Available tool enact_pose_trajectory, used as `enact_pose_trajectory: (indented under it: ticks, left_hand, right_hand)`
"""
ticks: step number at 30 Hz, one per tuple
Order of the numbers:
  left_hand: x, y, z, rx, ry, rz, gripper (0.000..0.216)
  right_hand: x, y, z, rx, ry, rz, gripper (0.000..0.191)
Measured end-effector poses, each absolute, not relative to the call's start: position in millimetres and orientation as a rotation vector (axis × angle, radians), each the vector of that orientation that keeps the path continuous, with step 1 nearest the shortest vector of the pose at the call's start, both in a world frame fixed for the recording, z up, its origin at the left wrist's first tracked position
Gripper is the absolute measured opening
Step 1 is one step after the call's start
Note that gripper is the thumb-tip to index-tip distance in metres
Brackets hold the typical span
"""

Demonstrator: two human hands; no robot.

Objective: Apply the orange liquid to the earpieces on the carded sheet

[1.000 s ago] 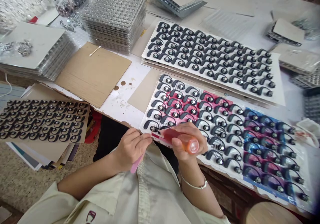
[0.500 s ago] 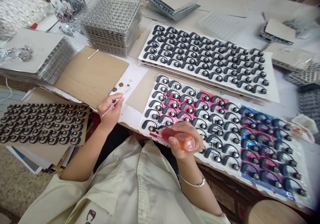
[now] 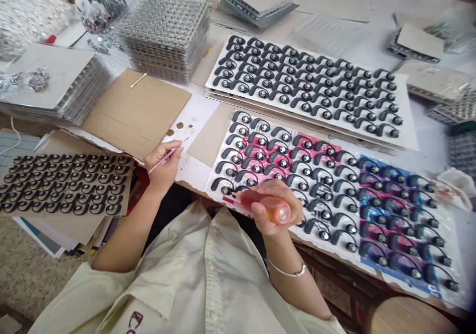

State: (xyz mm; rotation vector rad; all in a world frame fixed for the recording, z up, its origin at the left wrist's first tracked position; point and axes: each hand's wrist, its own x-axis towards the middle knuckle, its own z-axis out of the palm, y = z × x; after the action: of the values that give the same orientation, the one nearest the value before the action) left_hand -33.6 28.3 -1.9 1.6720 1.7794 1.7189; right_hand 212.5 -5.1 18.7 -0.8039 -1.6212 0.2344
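Along the front edge of the tabletop (image 3: 193, 110), a seated person works with both hands apart over sheets of small black ear-hook parts.

Leftmost, one cardboard sheet of parts (image 3: 65, 182) lies below the front edge; past it the left hand (image 3: 161, 163) pinches a thin pink brush (image 3: 165, 154), tip near brown spots (image 3: 180, 125) by a cardboard panel (image 3: 136, 108). Farther right, the right hand (image 3: 277, 205) is clamped around one orange bottle (image 3: 266, 207) over the near corner of a pink-and-blue sheet of parts (image 3: 334, 185); a white sheet (image 3: 308, 86) lies behind. That makes three sheets, each holding too many parts to count. The bottle, seemingly open, could spill if tipped; a loaded brush could drip while crossing the parts.
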Motion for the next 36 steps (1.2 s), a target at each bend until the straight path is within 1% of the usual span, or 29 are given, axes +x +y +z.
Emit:
enact_pose_trajectory:
  ticks: [10, 17, 20, 24, 27, 30, 36]
  left_hand:
    - [-34, 28, -3, 1.699, 1.815, 1.684, 0.010]
    - [-35, 26, 0, 1.689, 1.743, 1.689, 0.011]
    - [-33, 14, 6, 1.677, 1.590, 1.609, 0.009]
    - [-20, -9, 17, 1.823, 1.108, 1.408, 0.005]
    - [-8, -18, 21, 1.946, 0.880, 1.307, 0.008]
    - [-1, -19, 17, 2.008, 0.819, 1.284, 0.009]
    - [1, -17, 7, 2.002, 0.888, 1.283, 0.007]
  right_hand:
    - [213, -7, 17, -0.800, -1.589, 0.311, 0.018]
    - [215, -7, 15, -0.817, -1.572, 0.352, 0.019]
    - [215, -7, 14, -0.839, -1.579, 0.357, 0.019]
    - [214, -7, 16, -0.861, -1.576, 0.361, 0.020]
    - [213, -7, 18, -0.847, -1.587, 0.366, 0.019]
    - [213, -6, 19, -0.849, -1.594, 0.362, 0.019]
    - [214, -6, 16, -0.873, -1.597, 0.394, 0.021]
